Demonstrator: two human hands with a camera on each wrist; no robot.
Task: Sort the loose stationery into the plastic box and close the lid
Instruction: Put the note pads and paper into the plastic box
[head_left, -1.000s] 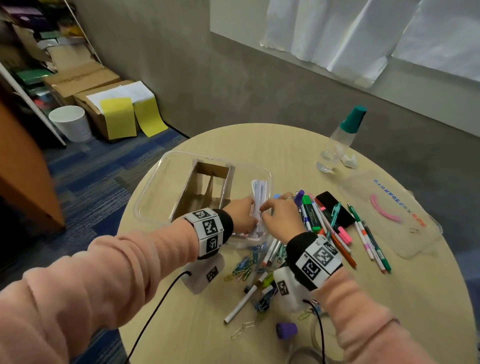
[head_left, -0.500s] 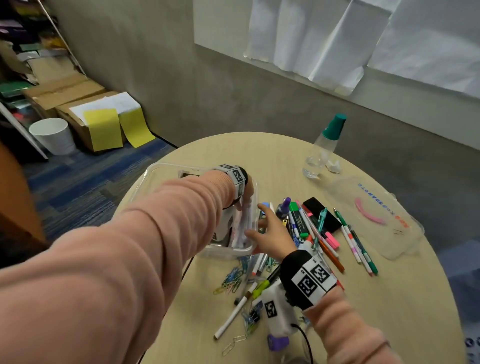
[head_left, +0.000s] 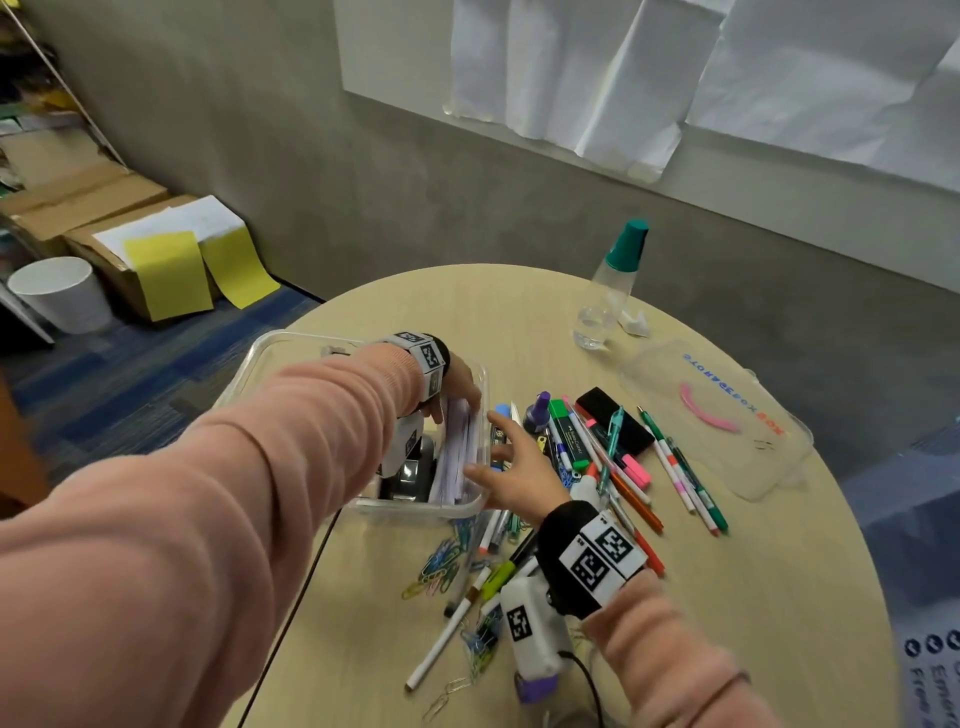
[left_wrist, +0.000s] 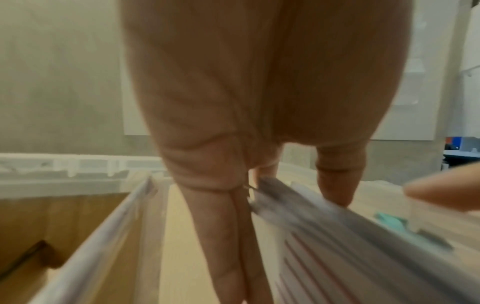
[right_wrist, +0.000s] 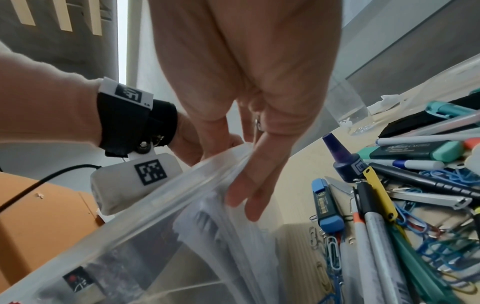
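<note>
A clear plastic box (head_left: 270, 353) stands at the table's left. A white stack of cards (head_left: 457, 457) stands on edge inside it, against the right wall. My left hand (head_left: 454, 408) reaches into the box and pinches the far end of the stack (left_wrist: 350, 257) between fingers and thumb. Outside that wall, my right hand (head_left: 485, 447) is spread open and holds nothing; its fingers (right_wrist: 249, 185) touch the box rim (right_wrist: 182, 181). Loose markers and pens (head_left: 571, 441) and coloured paper clips (head_left: 441, 561) lie to the right of the box and in front of it. The clear lid (head_left: 727, 415) lies at the right.
A cardboard divider (left_wrist: 52, 226) and a dark stapler (head_left: 410, 473) are in the box. A teal-capped bottle (head_left: 608, 291) stands at the back. A purple ink bottle (right_wrist: 345, 164) stands among the pens. A white pen (head_left: 447, 639) lies near the front edge.
Both hands held the card stack over the box a second ago. My right hand has let go and opened beside the wall. My left arm has reached over into the box with the stack.
</note>
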